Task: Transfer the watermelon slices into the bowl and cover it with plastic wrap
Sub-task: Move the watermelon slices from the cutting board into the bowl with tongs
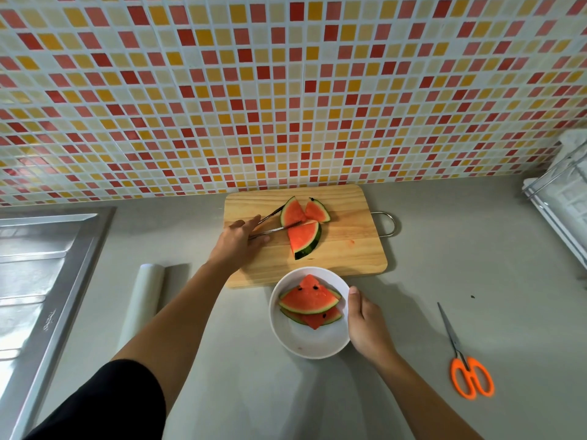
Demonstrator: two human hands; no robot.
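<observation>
head view, transfer step: our left hand (pixel 236 241) grips tongs (pixel 273 222) set about one of three slices (pixel 293 214) on the board (pixel 349 249), our right hand (pixel 365 325) holds the bowl (pixel 286 331) by its rim; next, we judge, a firm lift bowlward.

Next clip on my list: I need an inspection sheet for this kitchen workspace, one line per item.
Surface: grey countertop, with a small dark speck at right.
Job's things: three watermelon slices lie on the wooden cutting board; the white bowl is uncovered and holds stacked slices, at least two; the plastic wrap roll lies left of the bowl.
Clutter: orange scissors lie right of the bowl.
Grippers: left hand grips the tongs, whose arms sit either side of the upper-left slice; right hand holds the bowl's rim.
Cables: nothing seen.
Surroundings: mosaic tile wall, steel sink at left, wire rack at right.
</observation>
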